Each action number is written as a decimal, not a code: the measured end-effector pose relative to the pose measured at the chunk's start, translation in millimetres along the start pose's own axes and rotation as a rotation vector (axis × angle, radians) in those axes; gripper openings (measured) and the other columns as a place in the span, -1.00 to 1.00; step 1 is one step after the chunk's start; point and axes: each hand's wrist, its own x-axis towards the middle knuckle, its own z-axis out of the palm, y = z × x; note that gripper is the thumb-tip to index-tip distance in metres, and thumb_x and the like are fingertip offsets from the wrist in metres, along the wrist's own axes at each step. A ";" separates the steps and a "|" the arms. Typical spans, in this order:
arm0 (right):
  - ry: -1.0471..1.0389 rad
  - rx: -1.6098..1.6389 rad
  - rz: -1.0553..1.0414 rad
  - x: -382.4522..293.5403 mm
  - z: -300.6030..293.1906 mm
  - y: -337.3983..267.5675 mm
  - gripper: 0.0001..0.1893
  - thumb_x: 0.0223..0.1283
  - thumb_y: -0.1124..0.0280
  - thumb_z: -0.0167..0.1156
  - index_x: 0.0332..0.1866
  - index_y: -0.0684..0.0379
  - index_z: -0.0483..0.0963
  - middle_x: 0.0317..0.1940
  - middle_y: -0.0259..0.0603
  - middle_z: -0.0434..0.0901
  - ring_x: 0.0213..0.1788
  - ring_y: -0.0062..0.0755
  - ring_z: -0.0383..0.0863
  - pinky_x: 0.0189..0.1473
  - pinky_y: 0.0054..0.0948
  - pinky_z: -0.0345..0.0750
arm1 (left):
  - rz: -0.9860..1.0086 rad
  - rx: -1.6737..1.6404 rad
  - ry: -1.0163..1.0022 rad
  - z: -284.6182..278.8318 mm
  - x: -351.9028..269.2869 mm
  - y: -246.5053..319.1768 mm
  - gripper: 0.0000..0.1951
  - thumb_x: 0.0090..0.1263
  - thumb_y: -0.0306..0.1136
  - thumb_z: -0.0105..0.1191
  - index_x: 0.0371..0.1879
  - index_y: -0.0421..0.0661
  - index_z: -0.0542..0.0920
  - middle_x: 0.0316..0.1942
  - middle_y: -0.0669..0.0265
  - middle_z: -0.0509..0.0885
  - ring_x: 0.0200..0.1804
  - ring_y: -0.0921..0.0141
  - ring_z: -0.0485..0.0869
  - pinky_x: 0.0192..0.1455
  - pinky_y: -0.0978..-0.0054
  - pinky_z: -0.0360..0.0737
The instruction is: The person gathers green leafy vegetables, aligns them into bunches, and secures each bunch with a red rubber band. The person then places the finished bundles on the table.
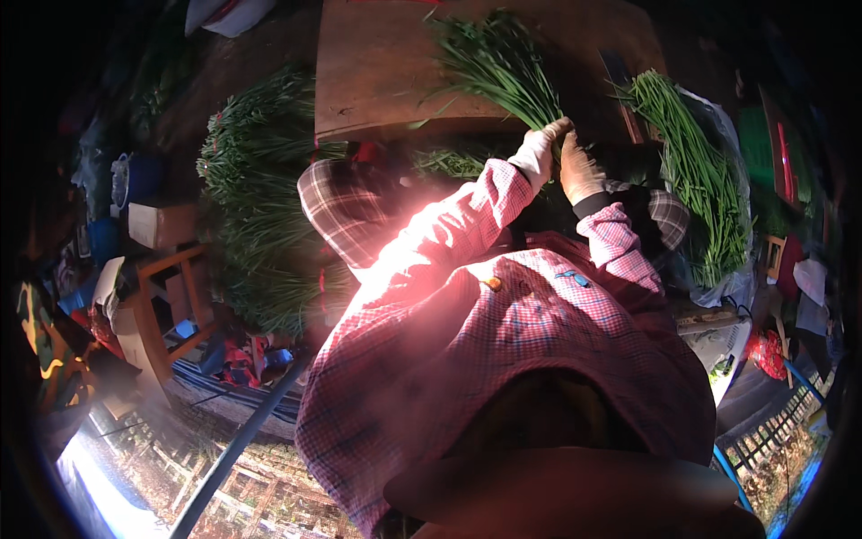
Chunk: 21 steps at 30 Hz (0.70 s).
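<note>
A bunch of long green leafy stalks, possibly Chinese chives (pixel 508 74), fans out away from me above the front edge of a brown wooden board (pixel 377 74). Around its gathered lower end close both hands. My left hand (pixel 539 151), in a whitish glove, grips from the left. Against the same end, from the right, presses my right hand (pixel 580 167) in a tan glove with a dark cuff; its fingers partly overlap the left hand's. The stalk ends are hidden within the hands.
A large stack of green bundles (pixel 259 215) with red ties rises at my left. Loose stalks (pixel 700 182) lie on clear plastic sheeting (pixel 731 135) at my right. More cut greens (pixel 451 162) sit below the board's edge. A wooden stool frame (pixel 172 303) and a cardboard box (pixel 161 224) stand farther left.
</note>
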 end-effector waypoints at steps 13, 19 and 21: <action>-0.301 1.501 0.599 -53.8 -24.6 70.6 -0.87 0.44 0.40 0.10 -0.13 0.15 0.59 -0.51 -0.37 0.54 -0.60 -0.65 0.40 -0.59 -0.55 0.36 | 0.151 -0.235 -0.187 -7.3 -19.3 7.8 -0.83 0.26 -0.59 0.16 -0.18 -0.28 0.55 -0.33 0.17 0.66 -0.26 0.15 0.73 -0.05 -0.02 0.75; 0.356 0.877 -0.507 37.8 -90.4 17.7 -0.68 0.38 0.58 0.14 0.20 0.16 0.53 0.06 -0.26 0.65 0.07 -0.49 0.64 0.12 -0.52 0.58 | 0.172 0.168 -0.263 -24.3 -52.3 10.0 -0.70 0.23 -0.51 0.28 -0.09 -0.24 0.54 -0.30 0.18 0.69 -0.29 0.20 0.77 -0.17 0.22 0.75; 0.463 0.611 -0.665 65.6 -106.8 -5.1 -0.56 0.26 0.63 0.20 0.25 0.08 0.50 0.19 -0.22 0.58 0.14 -0.29 0.64 0.14 -0.43 0.60 | 0.171 0.229 -0.326 -31.0 -60.1 10.3 -0.61 0.20 -0.43 0.33 -0.02 -0.24 0.53 -0.26 0.19 0.70 -0.28 0.22 0.77 -0.16 0.27 0.73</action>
